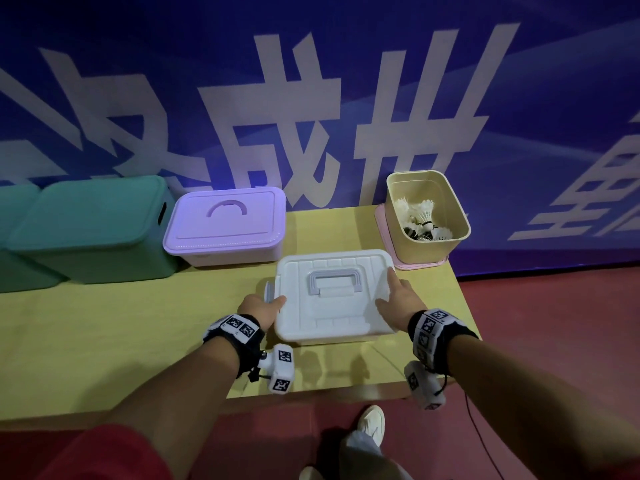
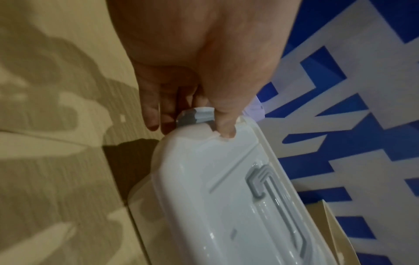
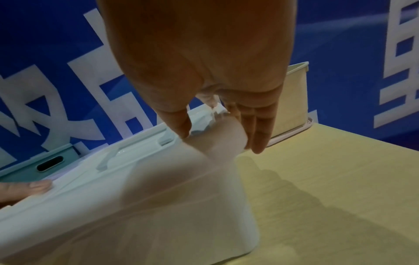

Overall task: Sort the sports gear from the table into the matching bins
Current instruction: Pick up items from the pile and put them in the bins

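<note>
A white lidded box [image 1: 334, 296] with a grey carry handle [image 1: 334, 284] sits near the front middle of the yellow table [image 1: 138, 323]. My left hand [image 1: 266, 304] grips its left end. In the left wrist view the thumb presses on the edge of the box's lid [image 2: 215, 197], and the fingers reach down behind the raised grey latch [image 2: 195, 116]. My right hand [image 1: 386, 287] lies against the right end, its fingers straight along the side [image 3: 256, 139] and its thumb on the lid. The contents of the box [image 3: 136, 197] are hidden.
An open yellow bin [image 1: 429, 251] holding white shuttlecocks [image 1: 424, 220] stands on a pink lid [image 1: 415, 265] at the back right corner. A purple lidded box [image 1: 225, 223] is behind the white box, with teal bins [image 1: 93, 226] to its left. The table ends just right of my right hand.
</note>
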